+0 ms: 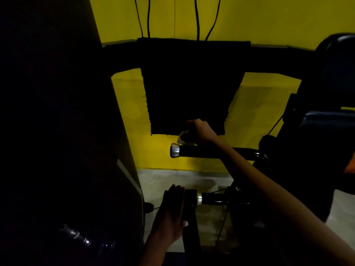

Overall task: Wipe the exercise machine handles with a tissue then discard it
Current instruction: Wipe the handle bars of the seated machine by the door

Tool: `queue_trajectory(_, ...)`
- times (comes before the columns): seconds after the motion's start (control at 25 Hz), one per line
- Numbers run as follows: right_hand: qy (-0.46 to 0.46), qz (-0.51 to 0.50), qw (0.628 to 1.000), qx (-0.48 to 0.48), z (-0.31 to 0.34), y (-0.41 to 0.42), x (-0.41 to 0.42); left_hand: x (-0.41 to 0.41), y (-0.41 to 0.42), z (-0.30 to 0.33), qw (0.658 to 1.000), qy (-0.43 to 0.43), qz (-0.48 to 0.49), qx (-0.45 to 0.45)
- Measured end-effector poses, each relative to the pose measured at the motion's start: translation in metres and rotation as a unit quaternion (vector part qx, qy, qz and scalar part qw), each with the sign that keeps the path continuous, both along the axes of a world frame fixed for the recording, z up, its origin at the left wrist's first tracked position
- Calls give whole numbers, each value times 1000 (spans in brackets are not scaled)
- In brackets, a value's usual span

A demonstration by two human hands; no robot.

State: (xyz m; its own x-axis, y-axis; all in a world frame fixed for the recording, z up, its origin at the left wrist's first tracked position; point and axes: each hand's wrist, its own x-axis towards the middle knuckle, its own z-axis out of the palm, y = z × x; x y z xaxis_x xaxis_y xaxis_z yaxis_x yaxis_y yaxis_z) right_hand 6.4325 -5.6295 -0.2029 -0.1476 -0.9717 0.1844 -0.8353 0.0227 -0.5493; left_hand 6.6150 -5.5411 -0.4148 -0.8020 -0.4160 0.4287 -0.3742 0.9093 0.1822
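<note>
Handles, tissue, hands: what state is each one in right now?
Upper handle: horizontal, tissue pressed on its top near the silver cap.
Lower handle: horizontal, its end steadied by the left hand.
Tissue: crumpled, gripped by the right hand.
Right hand: curled round the tissue.
Left hand: fingers straight, resting on the lower handle's end.

Your right hand [197, 131] bunches a pale crumpled tissue [183, 138] just above the upper handle [201, 152], a black horizontal grip with a silver end cap. Your left hand [171, 214] rests on the lower handle [192, 200].
</note>
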Motion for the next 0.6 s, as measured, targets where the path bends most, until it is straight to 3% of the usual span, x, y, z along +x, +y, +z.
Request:
queue_trajectory(0.04,-22,-18,999,-16,7,10,-4,32,-27,46,999,-31,38,8)
queue_trajectory(0.08,-33,-27,998,-40,13,21,-12,25,-6,39,988,-62,115,78)
queue_trajectory(0.2,-77,-49,993,-75,38,59,-39,13,-8,102,967,-77,79,230)
queue_trajectory(0.24,-91,-67,991,-66,48,72,-47,8,-10,127,962,-28,79,261)
queue_trajectory(0.32,-109,-86,989,-47,69,99,-55,3,-27,176,959,59,80,266)
queue_trajectory(0.4,-95,-100,989,-47,86,122,-61,-4,-36,231,957,89,65,268)
queue_trajectory(0.6,-86,-199,971,-103,129,184,-60,-24,-40,316,957,96,34,272)
